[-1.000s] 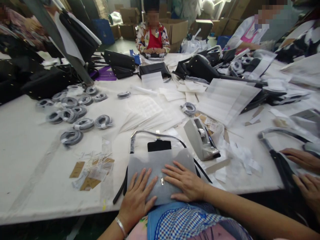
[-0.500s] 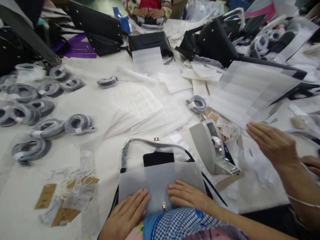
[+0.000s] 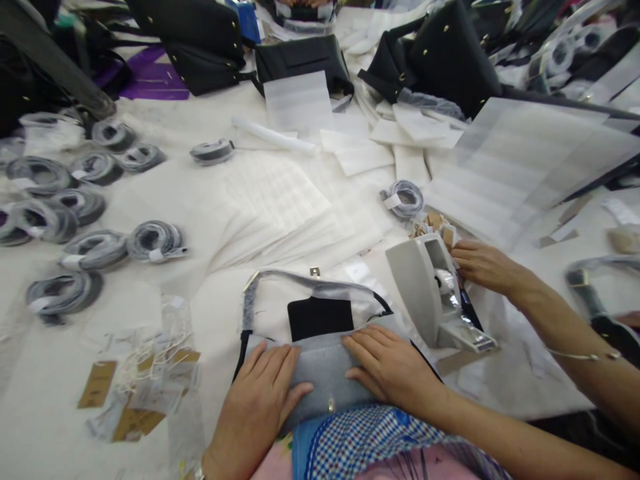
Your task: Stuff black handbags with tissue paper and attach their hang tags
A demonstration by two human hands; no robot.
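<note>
A black handbag [image 3: 243, 353] lies in front of me against my checked apron, its wrapped strap [image 3: 320, 283] looped away from me and a black flap [image 3: 320, 320] laid out beyond it. Over the bag's front is a thin greyish foam sheet [image 3: 325, 373] with a small gold clasp [image 3: 331, 405] near its lower edge. My left hand [image 3: 265, 390] presses flat on the left of this sheet, thumb spread. On the right, my right hand [image 3: 387, 360] rests with fingers extended near the sheet's upper edge. Neither hand grips anything.
A grey tape dispenser [image 3: 420, 287] stands right of the bag, beside a co-worker's hand [image 3: 487, 267]. Wrapped coiled straps [image 3: 155, 240] and brown tags [image 3: 97, 385] lie left. White foam sheets [image 3: 280, 207] spread ahead; black bags [image 3: 305, 67] stand behind them.
My hands have moved up the foam sheet to its upper edge, which now sits lower, exposing more of the flap. The co-worker's hand has moved left to the dispenser. The view has tilted down.
</note>
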